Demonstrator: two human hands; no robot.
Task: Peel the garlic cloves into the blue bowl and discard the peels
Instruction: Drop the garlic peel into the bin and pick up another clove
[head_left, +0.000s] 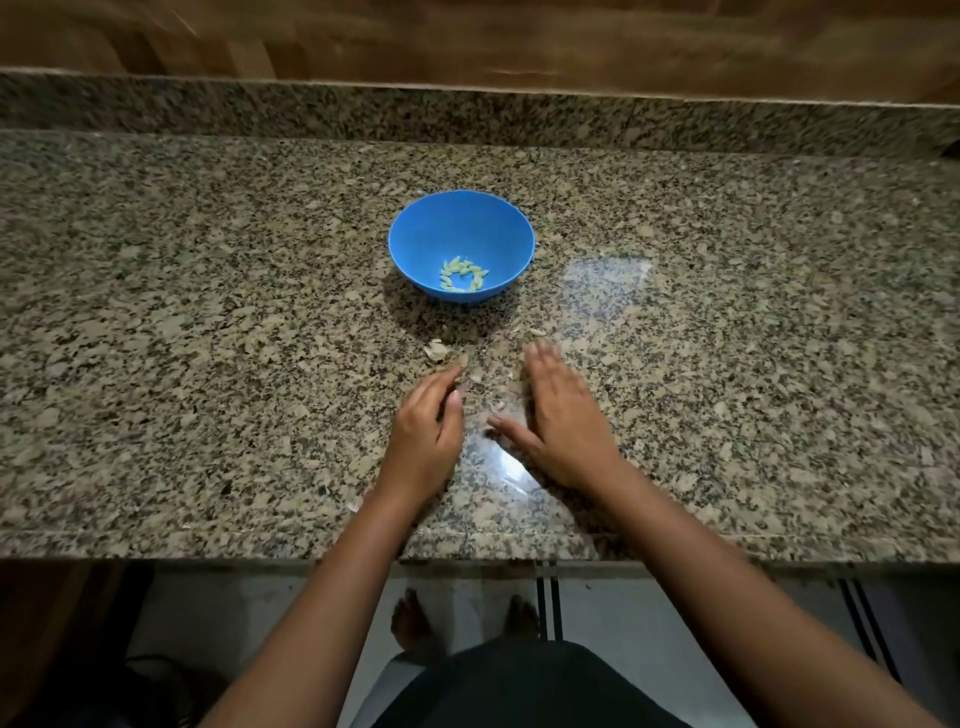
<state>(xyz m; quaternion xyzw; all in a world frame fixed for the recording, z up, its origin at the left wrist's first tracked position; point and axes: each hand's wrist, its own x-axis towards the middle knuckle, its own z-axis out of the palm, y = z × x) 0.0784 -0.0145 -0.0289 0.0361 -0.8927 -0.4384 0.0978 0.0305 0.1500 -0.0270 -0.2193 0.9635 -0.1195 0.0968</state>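
Note:
A blue bowl (415, 234) stands on the granite counter (208, 322) and holds several peeled pale garlic cloves (463, 274) at its bottom. Dry garlic peels (436, 351) lie scattered in front of the bowl, with more bits (537, 331) near my fingertips. My left hand (428, 426) rests on its edge on the counter, fingers loosely bent toward the peels, holding nothing I can see. My right hand (558, 415) lies flat with straight fingers and thumb spread; it looks motion-blurred. Small peel fragments lie between the two hands.
A raised granite ledge (467, 111) and a wooden wall (467, 41) close off the back. The counter's front edge (467, 551) runs just behind my wrists. Below it are a tiled floor and my feet (467, 621).

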